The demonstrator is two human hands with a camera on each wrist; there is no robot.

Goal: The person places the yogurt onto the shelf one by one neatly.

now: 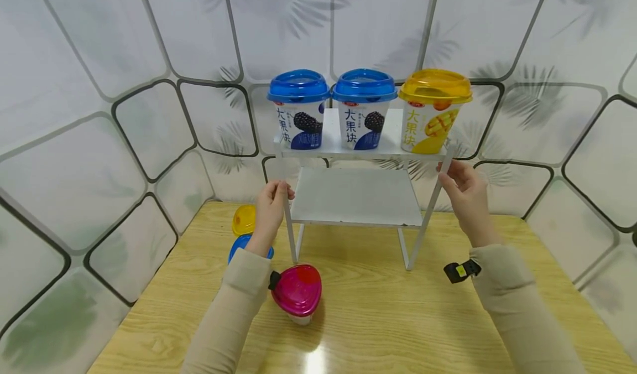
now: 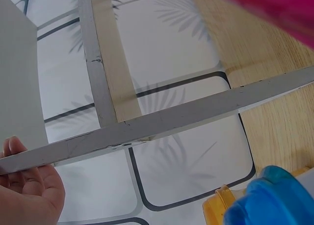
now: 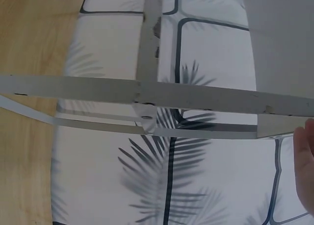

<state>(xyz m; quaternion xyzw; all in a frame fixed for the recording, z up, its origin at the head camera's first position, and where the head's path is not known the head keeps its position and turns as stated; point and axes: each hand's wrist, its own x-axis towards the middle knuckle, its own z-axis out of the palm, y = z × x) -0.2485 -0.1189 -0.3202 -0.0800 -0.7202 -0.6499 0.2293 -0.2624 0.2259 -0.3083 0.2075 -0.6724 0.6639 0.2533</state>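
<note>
Both hands on the white rack [image 1: 418, 244] now! The left hand [image 1: 270, 208] pinches the left front leg [image 1: 291, 233], just above the lower shelf [image 1: 355, 197], thumb and fingers closed around the metal. Across the way, the right hand [image 1: 465, 194] has the right front leg [image 1: 429, 211] between thumb and fingers, slightly higher up. So the rack sits squarely between the two grips, in front of the person on the wooden table [image 1: 378, 318].

Up top, three lidded cups in a row on the upper shelf [image 1: 330, 125]: a blackberry cup [image 1: 298, 114] under blue, a second blackberry cup [image 1: 365, 111] beside it, then the mango cup [image 1: 433, 111] under yellow (what's inside, the lids and printed walls won't say). Down below, a magenta-lidded cup [image 1: 298, 294] stands close by the left sleeve [image 1: 244, 280], with a blue lid [image 1: 239, 245] and a yellow lid [image 1: 244, 220] behind, part-hidden by that arm.

The head view alone gives us the loaded upper shelf; the left wrist view adds fingertips reaching behind the leg, and the right wrist view picks out dark chipped patches on a crossbar [image 3: 148, 53].
</note>
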